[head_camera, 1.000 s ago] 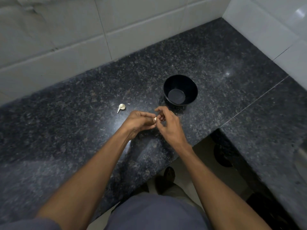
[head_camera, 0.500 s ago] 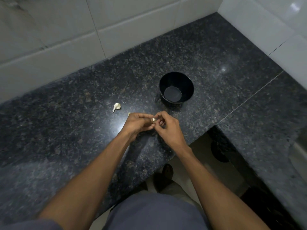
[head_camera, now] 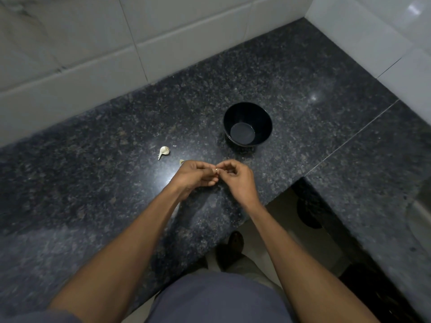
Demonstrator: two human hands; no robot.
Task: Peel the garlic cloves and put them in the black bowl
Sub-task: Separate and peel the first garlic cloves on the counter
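Note:
My left hand point(head_camera: 194, 177) and my right hand point(head_camera: 238, 180) meet over the dark granite counter point(head_camera: 93, 187), just in front of the black bowl point(head_camera: 265, 120). Between their fingertips they pinch a small garlic clove point(head_camera: 217, 170), of which only a pale tip shows. The bowl stands upright and I see nothing inside it. A second garlic clove point(head_camera: 164, 151), still in its white skin with a thin stem, lies on the counter to the left of my hands. A small pale scrap point(head_camera: 181, 162) peeks out beside my left hand.
White tiled walls point(head_camera: 163, 43) close off the counter at the back and on the right. The counter turns a corner at the right, with a cut-out edge point(head_camera: 291, 187) near my right wrist. Below it I see floor and my foot point(head_camera: 234, 243).
Both hands stay together on the clove with small finger shifts. The view has drifted slightly, and a pale scrap now shows beside my left hand.

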